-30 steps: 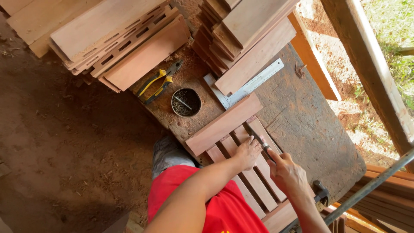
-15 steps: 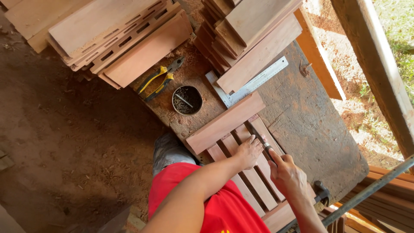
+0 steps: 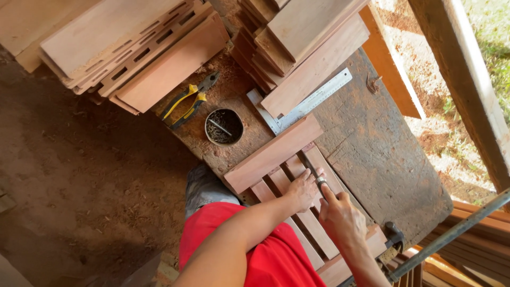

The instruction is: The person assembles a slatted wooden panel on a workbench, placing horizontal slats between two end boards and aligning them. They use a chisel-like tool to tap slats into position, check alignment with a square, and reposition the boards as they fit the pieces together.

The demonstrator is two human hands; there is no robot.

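Left hand [image 3: 304, 188] presses flat on the slats [image 3: 297, 223]; right hand [image 3: 340, 218] grips a chisel [image 3: 312, 169].

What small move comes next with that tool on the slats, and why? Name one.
Probably a short push of the slim dark tool along the gap toward the cross board. The right hand grips its handle, its tip lies between two slats of the slatted panel, and the left hand presses down on the slats beside it, steadying them.
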